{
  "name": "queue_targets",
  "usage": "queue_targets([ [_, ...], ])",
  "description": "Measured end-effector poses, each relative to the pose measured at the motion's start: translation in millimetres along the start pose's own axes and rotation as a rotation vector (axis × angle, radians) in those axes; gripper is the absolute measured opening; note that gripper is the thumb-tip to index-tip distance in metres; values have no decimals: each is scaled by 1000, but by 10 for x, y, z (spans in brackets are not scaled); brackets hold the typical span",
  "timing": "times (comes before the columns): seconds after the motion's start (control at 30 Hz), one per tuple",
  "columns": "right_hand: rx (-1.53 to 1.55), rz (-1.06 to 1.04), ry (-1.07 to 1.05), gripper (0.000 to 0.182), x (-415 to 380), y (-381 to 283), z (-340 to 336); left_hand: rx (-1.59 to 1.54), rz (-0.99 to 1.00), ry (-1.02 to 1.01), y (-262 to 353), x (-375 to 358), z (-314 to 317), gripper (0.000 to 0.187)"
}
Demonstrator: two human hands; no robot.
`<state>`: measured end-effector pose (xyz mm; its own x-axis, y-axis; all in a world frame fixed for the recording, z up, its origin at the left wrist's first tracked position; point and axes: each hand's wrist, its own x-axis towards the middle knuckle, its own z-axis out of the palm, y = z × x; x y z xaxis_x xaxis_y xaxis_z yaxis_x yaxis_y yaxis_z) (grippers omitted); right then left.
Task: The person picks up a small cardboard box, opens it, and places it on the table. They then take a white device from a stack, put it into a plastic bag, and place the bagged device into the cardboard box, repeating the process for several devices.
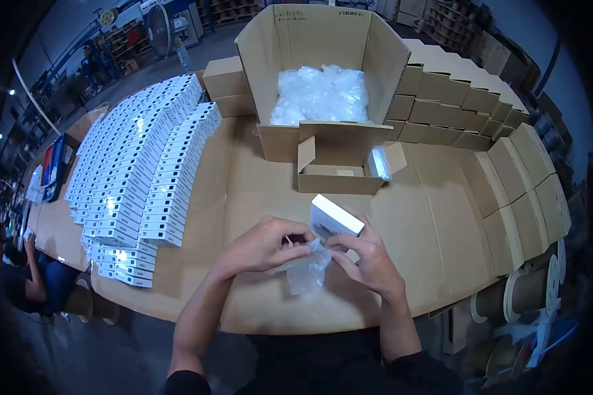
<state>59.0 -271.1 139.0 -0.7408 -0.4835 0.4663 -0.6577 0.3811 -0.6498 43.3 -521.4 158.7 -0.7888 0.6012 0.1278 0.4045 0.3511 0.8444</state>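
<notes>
Here, a slim white rectangular box (339, 216), dark print on one face, sits tilted in the grip of the right hand (370, 258), above the brown surface (254, 191) and near the small open carton (339, 184). Both grips pinch the crumpled, translucent plastic bag (306, 275), the left hand (265, 245) holding its upper edge.

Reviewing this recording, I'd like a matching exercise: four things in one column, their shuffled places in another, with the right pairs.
Things
1. clear plastic bag
2. single white box
3. small open carton
4. stacked white boxes

Places
A. in front of the large carton
B. on the left of the table
C. tilted, in the right hand
D. hanging between the left hand and right hand

Pairs: 1-D, 2-C, 3-A, 4-B
</notes>
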Motion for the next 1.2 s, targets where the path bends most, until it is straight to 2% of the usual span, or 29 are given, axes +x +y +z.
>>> queue_targets([
  [0.1,54,261,19,15,5,-55,15,-3,-33,106,35,86,16,17],
  [0.2,86,234,12,15,-67,153,120,84,-64,295,-81,104,33,13],
  [0.3,140,345,-14,18,-123,163,125,197,-33,367,-143,127,-1,12],
  [0.33,131,386,-10,18,-122,149,122,98,-130,337,-73,133,-48,12],
  [0.43,114,504,30,18,-124,87,115,-72,-92,497,-291,138,-139,13],
  [0.47,118,540,60,17,-130,71,127,-209,-155,584,-324,114,-169,17],
  [0.5,120,576,93,17,-136,60,140,-131,-115,611,-296,108,-176,18],
  [0.57,33,472,182,17,-169,85,201,21,-36,662,-147,42,-156,21],
  [0.6,-11,416,224,17,-167,95,225,255,69,591,49,30,-94,22],
  [0.7,25,451,258,16,-134,39,259,408,109,513,105,56,195,24],
  [0.73,35,462,238,15,-146,33,270,505,185,558,-9,80,246,20],
  [0.83,80,496,171,15,-189,42,269,25,-120,656,-18,125,347,14],
  [0.87,110,511,135,16,-223,59,263,53,-100,693,5,156,325,14],
  [0.97,300,579,105,21,-306,134,291,-220,-165,709,-40,204,276,15],
  [1.03,495,687,108,23,-296,101,286,-186,-123,683,-52,206,259,19],
  [1.1,491,653,170,26,-324,191,351,-144,-92,658,-59,185,256,21],
  [1.17,577,643,281,26,-346,282,468,-132,80,1003,-280,199,420,33],
  [1.2,515,693,342,27,-329,256,497,-152,142,1197,-327,211,524,37],
])
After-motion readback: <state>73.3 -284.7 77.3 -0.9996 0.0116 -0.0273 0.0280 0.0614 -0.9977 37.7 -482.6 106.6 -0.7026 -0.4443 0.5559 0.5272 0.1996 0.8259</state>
